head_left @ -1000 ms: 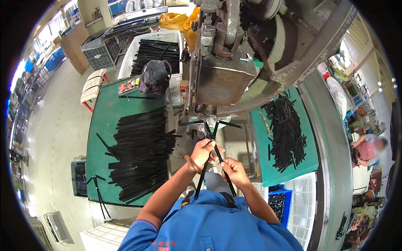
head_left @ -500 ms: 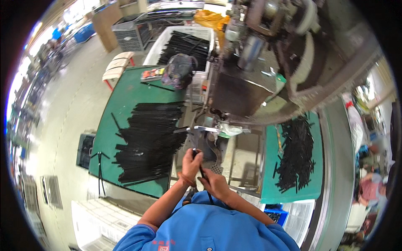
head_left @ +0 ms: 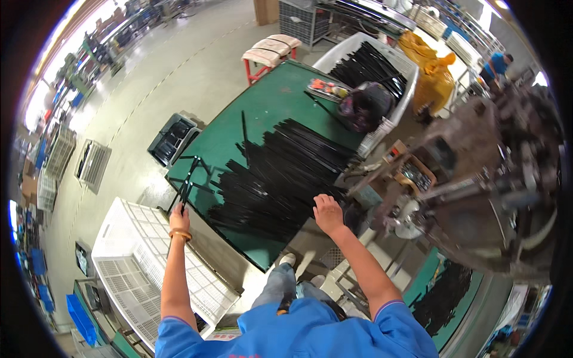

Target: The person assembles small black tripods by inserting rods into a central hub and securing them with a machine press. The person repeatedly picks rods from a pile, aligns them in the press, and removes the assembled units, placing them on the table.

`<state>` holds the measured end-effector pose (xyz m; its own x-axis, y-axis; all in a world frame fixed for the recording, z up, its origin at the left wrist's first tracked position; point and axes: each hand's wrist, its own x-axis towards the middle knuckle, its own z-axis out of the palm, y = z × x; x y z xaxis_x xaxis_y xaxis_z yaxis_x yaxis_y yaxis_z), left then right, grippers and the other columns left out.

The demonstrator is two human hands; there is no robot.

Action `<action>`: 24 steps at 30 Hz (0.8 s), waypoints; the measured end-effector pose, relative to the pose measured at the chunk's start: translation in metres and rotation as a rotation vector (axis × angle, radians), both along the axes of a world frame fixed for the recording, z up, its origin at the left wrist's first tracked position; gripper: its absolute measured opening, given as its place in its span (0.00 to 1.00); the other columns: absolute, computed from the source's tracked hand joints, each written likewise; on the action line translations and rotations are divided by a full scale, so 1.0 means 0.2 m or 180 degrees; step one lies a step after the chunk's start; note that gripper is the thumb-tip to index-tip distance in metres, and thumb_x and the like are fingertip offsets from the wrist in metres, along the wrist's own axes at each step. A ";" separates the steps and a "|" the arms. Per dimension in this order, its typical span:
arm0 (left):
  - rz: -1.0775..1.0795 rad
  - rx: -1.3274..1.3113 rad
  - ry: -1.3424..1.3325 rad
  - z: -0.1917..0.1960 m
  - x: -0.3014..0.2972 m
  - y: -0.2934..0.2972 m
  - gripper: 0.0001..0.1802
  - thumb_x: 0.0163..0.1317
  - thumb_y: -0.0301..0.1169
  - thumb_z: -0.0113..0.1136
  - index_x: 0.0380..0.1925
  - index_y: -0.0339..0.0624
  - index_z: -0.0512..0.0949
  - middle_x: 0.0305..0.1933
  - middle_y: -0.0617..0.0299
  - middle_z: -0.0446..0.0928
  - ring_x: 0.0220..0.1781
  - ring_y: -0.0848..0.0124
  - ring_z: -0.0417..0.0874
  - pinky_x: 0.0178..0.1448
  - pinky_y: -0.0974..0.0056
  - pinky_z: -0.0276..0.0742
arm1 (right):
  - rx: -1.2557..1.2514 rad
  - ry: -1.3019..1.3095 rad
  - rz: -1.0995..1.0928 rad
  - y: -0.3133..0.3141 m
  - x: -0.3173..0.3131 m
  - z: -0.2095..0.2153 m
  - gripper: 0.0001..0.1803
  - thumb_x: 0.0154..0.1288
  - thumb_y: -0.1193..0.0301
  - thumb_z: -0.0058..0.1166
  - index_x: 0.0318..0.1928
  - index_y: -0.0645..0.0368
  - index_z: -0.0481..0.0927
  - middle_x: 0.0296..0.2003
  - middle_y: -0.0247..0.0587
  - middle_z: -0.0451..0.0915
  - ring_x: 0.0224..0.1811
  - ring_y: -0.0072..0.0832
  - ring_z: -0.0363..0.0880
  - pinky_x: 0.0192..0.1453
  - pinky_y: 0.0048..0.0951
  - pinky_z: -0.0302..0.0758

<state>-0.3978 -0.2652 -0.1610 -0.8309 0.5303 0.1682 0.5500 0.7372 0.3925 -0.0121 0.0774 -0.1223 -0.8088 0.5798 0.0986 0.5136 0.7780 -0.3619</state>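
My left hand (head_left: 178, 219) is stretched out to the left over the corner of the green table (head_left: 262, 110), its fingers closed on a black metal part (head_left: 186, 182) made of thin rods. My right hand (head_left: 327, 213) rests palm down on the near edge of a big pile of black metal rods (head_left: 280, 176) that covers the middle of that table. Its fingers lie on the rods; whether they grip one is hidden.
A white slatted crate (head_left: 128, 262) stands below my left arm. A large grey machine (head_left: 477, 185) fills the right. A white bin of black rods (head_left: 370, 59), a dark bag (head_left: 364, 106), a stool (head_left: 268, 51) and a dark floor crate (head_left: 173, 138) surround the table.
My head has turned left, away from the machine. Both hands left the part held at the machine: the left carried a black rod part out left, the right dropped onto the rod pile.
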 end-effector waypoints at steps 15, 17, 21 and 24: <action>0.0240 -0.0858 -0.0062 -0.36 -0.52 0.43 0.24 0.55 0.29 0.60 0.54 0.56 0.73 0.57 0.63 0.70 0.55 0.56 0.71 0.57 0.58 0.70 | 0.0463 -0.0216 -0.0579 0.04 -0.44 -0.38 0.12 0.56 0.64 0.57 0.35 0.57 0.71 0.34 0.42 0.71 0.39 0.39 0.74 0.42 0.36 0.74; 0.0286 -0.0748 -0.0078 -0.35 -0.52 0.43 0.25 0.54 0.29 0.60 0.55 0.55 0.72 0.57 0.62 0.70 0.56 0.56 0.71 0.57 0.57 0.70 | 0.0571 -0.0367 -0.0597 0.06 -0.43 -0.40 0.08 0.59 0.67 0.53 0.33 0.56 0.71 0.32 0.41 0.72 0.38 0.39 0.75 0.41 0.37 0.75; 0.0141 -0.0105 0.0504 -0.21 -0.40 0.51 0.26 0.53 0.30 0.60 0.55 0.46 0.70 0.56 0.56 0.70 0.56 0.54 0.71 0.57 0.55 0.69 | 0.0486 -0.0508 -0.0499 0.13 -0.38 -0.37 0.05 0.61 0.69 0.48 0.31 0.57 0.71 0.33 0.44 0.74 0.37 0.39 0.77 0.38 0.38 0.76; -0.0593 0.0787 0.0920 0.02 -0.11 0.66 0.23 0.53 0.24 0.58 0.52 0.39 0.69 0.52 0.50 0.71 0.52 0.50 0.73 0.54 0.52 0.70 | -0.0009 0.0476 -0.0516 0.15 -0.28 -0.29 0.06 0.61 0.69 0.49 0.32 0.59 0.72 0.30 0.45 0.75 0.34 0.34 0.77 0.34 0.35 0.75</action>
